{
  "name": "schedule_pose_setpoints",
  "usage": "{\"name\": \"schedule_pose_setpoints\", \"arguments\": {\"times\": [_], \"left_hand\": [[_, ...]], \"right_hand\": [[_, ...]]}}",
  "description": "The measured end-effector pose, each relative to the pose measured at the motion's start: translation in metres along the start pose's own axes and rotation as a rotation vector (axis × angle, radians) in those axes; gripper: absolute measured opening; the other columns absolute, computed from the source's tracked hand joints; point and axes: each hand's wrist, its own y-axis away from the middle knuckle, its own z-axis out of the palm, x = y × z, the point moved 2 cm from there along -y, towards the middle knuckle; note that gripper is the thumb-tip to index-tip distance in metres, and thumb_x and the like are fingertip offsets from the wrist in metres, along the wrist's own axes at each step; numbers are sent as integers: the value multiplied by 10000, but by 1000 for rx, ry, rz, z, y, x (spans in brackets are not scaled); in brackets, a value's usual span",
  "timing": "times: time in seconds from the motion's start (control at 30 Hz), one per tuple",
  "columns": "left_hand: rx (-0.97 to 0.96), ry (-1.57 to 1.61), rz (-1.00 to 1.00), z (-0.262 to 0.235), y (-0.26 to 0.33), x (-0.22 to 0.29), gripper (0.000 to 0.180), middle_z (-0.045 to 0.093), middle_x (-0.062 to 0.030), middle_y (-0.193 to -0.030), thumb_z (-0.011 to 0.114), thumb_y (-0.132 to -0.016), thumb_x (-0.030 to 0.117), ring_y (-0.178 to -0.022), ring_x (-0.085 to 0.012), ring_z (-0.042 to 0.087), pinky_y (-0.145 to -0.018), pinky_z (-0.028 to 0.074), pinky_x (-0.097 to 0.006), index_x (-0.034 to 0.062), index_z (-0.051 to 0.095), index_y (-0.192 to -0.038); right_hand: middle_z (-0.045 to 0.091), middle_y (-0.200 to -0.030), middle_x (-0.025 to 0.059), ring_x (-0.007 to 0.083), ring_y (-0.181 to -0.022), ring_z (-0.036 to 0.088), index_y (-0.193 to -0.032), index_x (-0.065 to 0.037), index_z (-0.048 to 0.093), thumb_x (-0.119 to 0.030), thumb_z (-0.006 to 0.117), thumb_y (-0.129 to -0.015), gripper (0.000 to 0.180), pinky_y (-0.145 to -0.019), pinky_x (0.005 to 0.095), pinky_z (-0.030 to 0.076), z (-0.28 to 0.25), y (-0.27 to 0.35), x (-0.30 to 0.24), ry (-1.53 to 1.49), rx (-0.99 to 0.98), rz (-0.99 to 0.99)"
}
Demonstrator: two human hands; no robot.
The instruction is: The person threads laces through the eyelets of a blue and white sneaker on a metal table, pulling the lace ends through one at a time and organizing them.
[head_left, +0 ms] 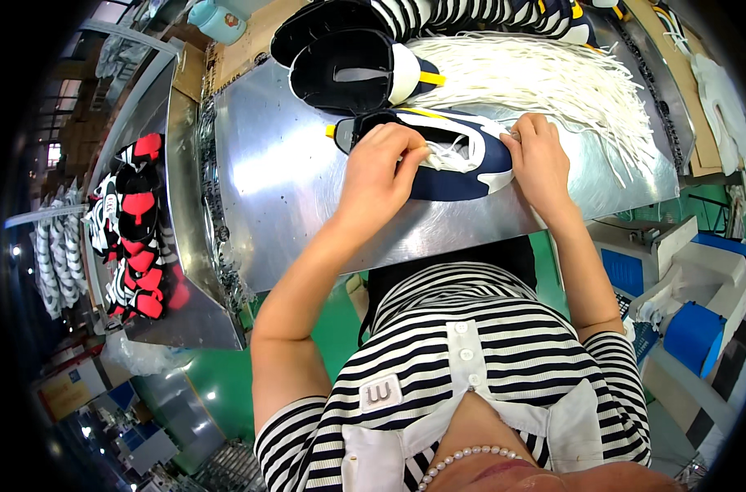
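Well, from where I stand, the navy-and-white shoe (pixel 452 189) lies opening-up on the metal table (pixel 282 205), just this side of a loose heap of laces (pixel 545 78). The left hand (pixel 379 160) has thumb and forefinger pinched on a white lace (pixel 447 156) over the opening. The right hand (pixel 541 160) curls at the toe, fingertips close together; I can't tell whether it grips anything. A hard pull on that lace could, I'd judge, drag the shoe askew, since nothing but the hands seems to steady it. A twisted strand might bunch up, and a careless sweep beyond the toe could snag the heap, strands being so tangled.
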Motion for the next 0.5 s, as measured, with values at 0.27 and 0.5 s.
{"name": "schedule_pose_setpoints", "arguments": {"times": [0.27,0.5], "left_hand": [[18,221,-240,29,5,-24,80,611,-64,-821,656,-884,60,-726,-133,552,-661,446,-258,-19,646,-888],[-7,291,-357,27,4,-25,94,624,-38,-837,653,-893,76,-721,-112,545,-678,445,-246,-18,659,-896]], "right_hand": [[649,-669,114,307,-634,645,-812,-49,621,-306,699,-825,269,-595,412,494,4,-9,-40,-2,-316,61],[597,-661,13,73,-618,506,-921,-14,675,-234,638,-912,223,-572,247,409,1,-17,-3,-927,-460,545]]}}
